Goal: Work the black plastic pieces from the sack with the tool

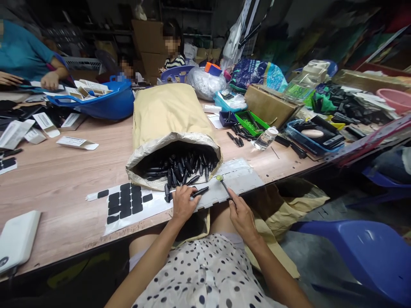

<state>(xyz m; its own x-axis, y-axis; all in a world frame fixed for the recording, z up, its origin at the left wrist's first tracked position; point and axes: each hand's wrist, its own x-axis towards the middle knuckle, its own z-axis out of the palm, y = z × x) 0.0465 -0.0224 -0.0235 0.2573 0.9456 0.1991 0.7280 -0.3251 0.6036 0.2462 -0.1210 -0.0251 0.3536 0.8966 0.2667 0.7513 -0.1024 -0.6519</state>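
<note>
My left hand [183, 204] is closed on a short black pen-shaped part [201, 191], which points right over a grey board [236, 175] at the table's front edge. In my right hand [243, 217] is a thin dark-handled tool with a round yellowish head [219, 177]; its exact kind is unclear. The head is over the board, apart from the black part. Just beyond my left hand, a tan paper sack [167, 107] lies on its side, mouth toward me, with many black pen-shaped parts [183, 167] inside and at its lip. A sheet of black stickers [125, 203] lies left of that hand.
A white power bank [19, 239] lies at the near left. Further back are white boxes [77, 142] and a blue basin [112, 102]. To the right stand a green tray [250, 123], a clear bottle [266, 137] and a blue basket [313, 141]. A co-worker [28, 51] sits far left.
</note>
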